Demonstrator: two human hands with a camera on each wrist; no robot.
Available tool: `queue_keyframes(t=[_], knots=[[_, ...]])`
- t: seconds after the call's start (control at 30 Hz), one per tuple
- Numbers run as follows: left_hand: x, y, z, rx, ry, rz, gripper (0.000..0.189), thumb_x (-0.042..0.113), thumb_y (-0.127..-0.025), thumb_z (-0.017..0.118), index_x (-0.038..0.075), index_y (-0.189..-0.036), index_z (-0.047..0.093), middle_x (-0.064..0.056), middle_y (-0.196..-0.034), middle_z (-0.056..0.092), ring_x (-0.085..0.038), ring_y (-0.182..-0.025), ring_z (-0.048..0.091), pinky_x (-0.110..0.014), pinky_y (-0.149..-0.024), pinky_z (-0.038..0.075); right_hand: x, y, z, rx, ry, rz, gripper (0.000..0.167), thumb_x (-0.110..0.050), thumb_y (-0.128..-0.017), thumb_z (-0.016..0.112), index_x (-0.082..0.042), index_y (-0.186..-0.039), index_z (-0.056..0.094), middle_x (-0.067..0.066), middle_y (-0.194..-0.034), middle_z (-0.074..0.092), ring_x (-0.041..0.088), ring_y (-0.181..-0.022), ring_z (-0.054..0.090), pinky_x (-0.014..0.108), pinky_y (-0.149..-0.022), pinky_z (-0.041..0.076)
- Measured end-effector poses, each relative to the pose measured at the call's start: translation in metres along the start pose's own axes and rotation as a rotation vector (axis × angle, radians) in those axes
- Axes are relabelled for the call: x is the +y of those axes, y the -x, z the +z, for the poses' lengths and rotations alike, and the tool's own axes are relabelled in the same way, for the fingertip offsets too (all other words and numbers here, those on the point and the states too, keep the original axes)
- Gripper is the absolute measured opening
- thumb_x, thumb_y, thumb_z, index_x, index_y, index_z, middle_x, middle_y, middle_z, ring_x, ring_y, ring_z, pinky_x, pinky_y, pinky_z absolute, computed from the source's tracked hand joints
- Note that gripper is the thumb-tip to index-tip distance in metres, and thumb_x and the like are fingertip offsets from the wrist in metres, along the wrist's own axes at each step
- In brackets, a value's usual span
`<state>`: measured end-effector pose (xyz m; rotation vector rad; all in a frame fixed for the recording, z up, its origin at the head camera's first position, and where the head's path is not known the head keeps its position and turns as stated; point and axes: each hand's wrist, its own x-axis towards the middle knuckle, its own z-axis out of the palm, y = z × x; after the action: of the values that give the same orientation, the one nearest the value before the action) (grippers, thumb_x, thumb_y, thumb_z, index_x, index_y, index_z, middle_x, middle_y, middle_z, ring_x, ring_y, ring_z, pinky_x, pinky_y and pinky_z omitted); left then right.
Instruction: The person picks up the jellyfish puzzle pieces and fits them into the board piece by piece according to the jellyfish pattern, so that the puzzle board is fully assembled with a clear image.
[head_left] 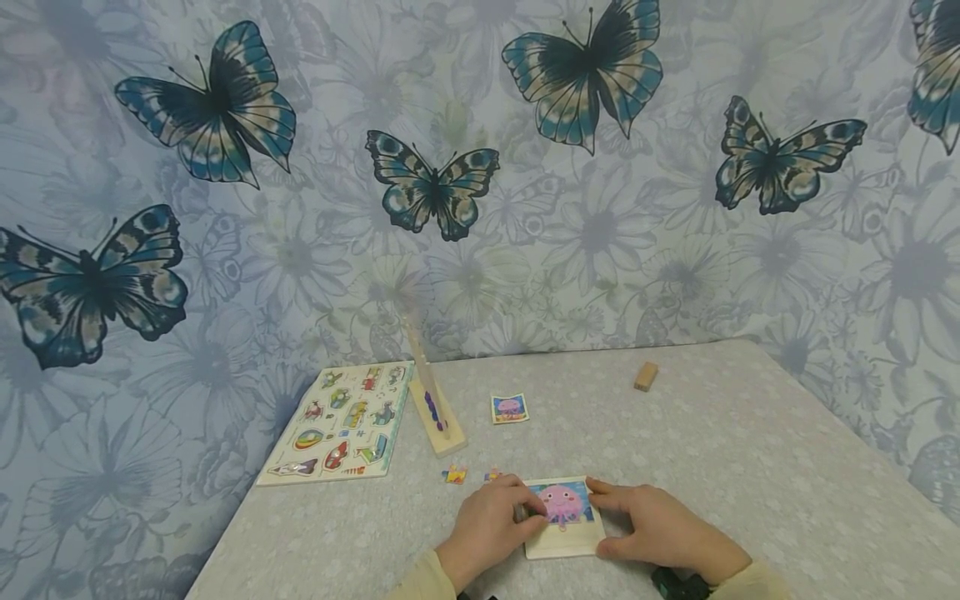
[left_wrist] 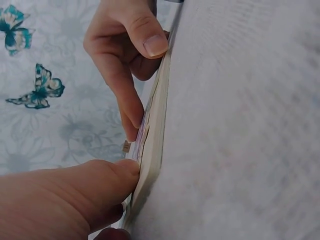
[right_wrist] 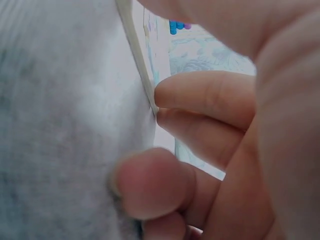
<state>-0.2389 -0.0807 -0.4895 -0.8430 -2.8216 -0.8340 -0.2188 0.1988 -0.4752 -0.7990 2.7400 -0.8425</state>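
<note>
A small wooden puzzle tray (head_left: 564, 546) lies at the table's near side. Its upper part holds joined pieces of a pink jellyfish picture (head_left: 562, 502); the lower strip is bare wood. My left hand (head_left: 491, 523) pinches a puzzle piece at the picture's lower left, thumb and forefinger close together. In the left wrist view the thumb (left_wrist: 127, 170) meets the piece's edge. With fingers at the upper right corner and thumb at the lower right, my right hand (head_left: 656, 527) grips the tray. Beyond the left hand lie two loose puzzle pieces (head_left: 455, 475), one partly covered.
A jellyfish picture card (head_left: 510, 408) lies behind the tray. To its left stands an upright board on a wooden base (head_left: 450, 446) with purple beads, beside a flat picture puzzle board (head_left: 341, 425). A wooden block (head_left: 646, 376) lies far right, near the butterfly-patterned wall.
</note>
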Motion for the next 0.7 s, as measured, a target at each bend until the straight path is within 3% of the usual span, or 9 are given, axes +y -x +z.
queue_keyframes(t=[0.3,0.5,0.7], knots=[[0.005,0.003,0.000,0.004,-0.050,0.004,0.003,0.037,-0.090,0.080,0.034,-0.090,0.080,0.020,-0.089,0.063,0.006,-0.068,0.048,-0.019,-0.057,0.042,0.002,-0.001,0.001,-0.007,0.015,0.021,0.075,-0.059,-0.086,0.076,-0.014,-0.144,0.062,0.005,-0.156,0.051,0.034,-0.135,0.057,0.057,-0.102,0.049],[-0.001,0.007,-0.009,0.030,0.201,-0.068,0.013,0.036,-0.097,0.072,0.027,-0.097,0.081,0.018,-0.094,0.069,0.002,-0.057,0.049,-0.021,-0.049,0.041,0.003,-0.001,0.002,-0.012,0.019,0.028,0.075,-0.061,-0.086,0.075,-0.015,-0.144,0.062,0.003,-0.156,0.051,0.034,-0.135,0.056,0.058,-0.101,0.050],[-0.012,0.010,-0.045,0.192,0.321,-0.196,0.019,0.036,-0.100,0.069,0.021,-0.105,0.080,0.008,-0.093,0.070,-0.004,-0.056,0.050,-0.023,-0.050,0.044,0.002,0.000,0.001,-0.011,0.024,0.014,0.076,-0.059,-0.085,0.077,-0.013,-0.143,0.062,0.004,-0.156,0.051,0.034,-0.134,0.057,0.056,-0.101,0.050]])
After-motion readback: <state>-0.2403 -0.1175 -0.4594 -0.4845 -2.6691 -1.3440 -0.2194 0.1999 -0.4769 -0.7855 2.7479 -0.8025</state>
